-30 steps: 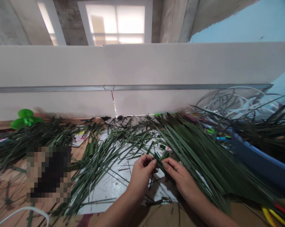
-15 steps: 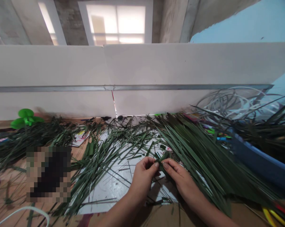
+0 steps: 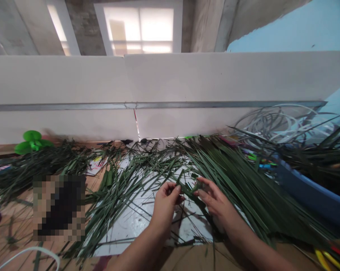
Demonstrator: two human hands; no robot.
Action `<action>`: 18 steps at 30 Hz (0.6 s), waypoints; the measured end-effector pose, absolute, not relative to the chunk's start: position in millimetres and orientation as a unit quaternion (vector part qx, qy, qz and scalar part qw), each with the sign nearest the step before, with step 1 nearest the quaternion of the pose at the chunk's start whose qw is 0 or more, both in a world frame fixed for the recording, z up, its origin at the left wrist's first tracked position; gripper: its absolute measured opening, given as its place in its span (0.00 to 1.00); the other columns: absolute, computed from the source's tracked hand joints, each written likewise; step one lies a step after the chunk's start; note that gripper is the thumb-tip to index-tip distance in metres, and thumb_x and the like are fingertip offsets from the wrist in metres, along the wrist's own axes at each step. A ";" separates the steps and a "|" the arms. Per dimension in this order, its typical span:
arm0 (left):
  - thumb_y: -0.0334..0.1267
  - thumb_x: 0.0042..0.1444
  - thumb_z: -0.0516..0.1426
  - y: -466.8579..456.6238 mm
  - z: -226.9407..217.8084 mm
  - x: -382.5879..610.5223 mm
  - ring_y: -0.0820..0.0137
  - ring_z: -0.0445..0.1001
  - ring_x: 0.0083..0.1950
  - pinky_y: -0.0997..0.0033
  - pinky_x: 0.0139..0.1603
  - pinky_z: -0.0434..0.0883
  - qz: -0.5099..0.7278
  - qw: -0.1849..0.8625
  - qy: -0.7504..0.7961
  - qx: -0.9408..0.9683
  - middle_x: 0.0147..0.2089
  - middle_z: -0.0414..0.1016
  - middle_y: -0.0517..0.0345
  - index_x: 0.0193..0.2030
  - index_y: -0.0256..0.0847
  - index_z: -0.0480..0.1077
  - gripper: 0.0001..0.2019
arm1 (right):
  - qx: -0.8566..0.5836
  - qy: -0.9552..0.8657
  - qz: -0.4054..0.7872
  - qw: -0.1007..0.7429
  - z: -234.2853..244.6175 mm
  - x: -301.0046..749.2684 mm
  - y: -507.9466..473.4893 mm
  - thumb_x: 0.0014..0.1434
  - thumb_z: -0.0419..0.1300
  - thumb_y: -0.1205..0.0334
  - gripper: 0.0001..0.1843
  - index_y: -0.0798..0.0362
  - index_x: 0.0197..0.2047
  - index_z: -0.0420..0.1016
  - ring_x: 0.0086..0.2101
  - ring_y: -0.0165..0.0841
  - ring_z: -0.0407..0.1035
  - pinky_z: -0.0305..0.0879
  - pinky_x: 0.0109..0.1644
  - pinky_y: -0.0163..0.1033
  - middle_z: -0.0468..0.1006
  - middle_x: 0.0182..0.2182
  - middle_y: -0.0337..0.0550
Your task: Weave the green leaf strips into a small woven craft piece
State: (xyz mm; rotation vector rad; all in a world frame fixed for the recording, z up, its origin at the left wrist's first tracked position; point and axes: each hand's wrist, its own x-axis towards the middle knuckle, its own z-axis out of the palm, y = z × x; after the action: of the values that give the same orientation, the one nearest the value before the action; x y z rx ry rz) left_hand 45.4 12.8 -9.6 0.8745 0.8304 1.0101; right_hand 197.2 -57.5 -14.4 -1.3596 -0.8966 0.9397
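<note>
"One pinch is certain: our left hand (image 3: pixel 166 199) grips the leaf (image 3: pixel 186 190) between thumb and forefinger, just right of lower centre. Noted. And our right hand (image 3: pixel 215 199)?"

"Thumb against the leaf, forefinger raised a little apart, a curl of green in the gap. We cannot tell whether it presses. Our reading: the left anchors, leaving the right free to work the curl."

"Why hold it there?"

"Raised over the white board (image 3: pixel 132 229), it shows well against a pale ground; that probably helps us see the folds."

"Stock?"

"Thin strips (image 3: pixel 110 210) left of centre, broad fronds (image 3: pixel 237 184) sloping down the right side. We judge both are kept flanking the hands for short reaches."

"Far right?"

"Blue tub (image 3: pixel 302 188), dark leaves over its rim; presumably bulk, so off the board. Pale coil (image 3: pixel 268 122) lies above and behind it, out of the way. A dark length shows below our right hand; we cannot tell whether it belongs to the same leaf."
</note>
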 end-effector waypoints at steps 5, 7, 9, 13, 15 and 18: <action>0.52 0.36 0.73 21.1 -13.1 41.8 0.74 0.73 0.26 0.72 0.33 0.72 0.502 0.681 0.375 0.379 0.29 0.72 0.62 0.31 0.37 0.71 0.24 | -0.578 -0.416 0.363 0.600 -17.7 204.7 -52.5 0.43 0.73 0.42 0.27 0.51 0.41 0.79 0.43 0.45 0.72 0.65 0.49 0.46 0.79 0.40 0.48; 0.52 0.36 0.73 21.4 -13.7 41.6 0.73 0.75 0.27 0.72 0.33 0.72 0.504 0.681 0.374 0.377 0.29 0.73 0.61 0.31 0.37 0.71 0.24 | -0.587 -0.420 0.365 0.588 -19.0 205.6 -51.7 0.45 0.71 0.41 0.23 0.52 0.32 0.78 0.37 0.42 0.71 0.66 0.45 0.45 0.79 0.33 0.45; 0.52 0.35 0.73 20.5 -13.6 41.9 0.73 0.75 0.27 0.72 0.34 0.72 0.503 0.685 0.372 0.373 0.29 0.73 0.62 0.31 0.38 0.71 0.24 | -0.586 -0.419 0.375 0.583 -19.7 205.5 -51.4 0.45 0.71 0.43 0.21 0.52 0.30 0.78 0.33 0.38 0.69 0.65 0.40 0.42 0.77 0.29 0.42; 0.52 0.36 0.73 17.0 -13.2 43.3 0.72 0.75 0.28 0.71 0.35 0.71 0.480 0.700 0.365 0.383 0.29 0.73 0.61 0.31 0.37 0.72 0.24 | -0.566 -0.409 0.422 0.578 -22.5 203.7 -51.0 0.44 0.71 0.46 0.19 0.52 0.27 0.74 0.27 0.33 0.65 0.63 0.33 0.39 0.73 0.24 0.39; 0.52 0.37 0.72 14.6 -12.7 43.8 0.71 0.75 0.31 0.73 0.34 0.70 0.447 0.715 0.349 0.408 0.32 0.76 0.57 0.32 0.36 0.74 0.23 | -0.558 -0.375 0.457 0.582 -23.6 201.5 -51.3 0.43 0.72 0.44 0.21 0.52 0.27 0.72 0.24 0.31 0.64 0.61 0.29 0.37 0.72 0.23 0.37; 0.52 0.43 0.70 11.0 -9.8 43.3 0.68 0.76 0.37 0.74 0.35 0.68 0.402 0.738 0.318 0.438 0.38 0.80 0.51 0.41 0.36 0.79 0.24 | -0.527 -0.320 0.518 0.593 -21.6 197.2 -53.7 0.40 0.74 0.44 0.24 0.52 0.29 0.71 0.23 0.30 0.62 0.58 0.25 0.33 0.72 0.22 0.37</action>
State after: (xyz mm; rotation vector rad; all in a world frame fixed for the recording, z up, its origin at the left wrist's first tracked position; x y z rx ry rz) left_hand 43.3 11.0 -9.8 0.9618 0.6980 0.8824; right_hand 197.2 -53.7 -21.6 -1.2264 -0.7448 1.2036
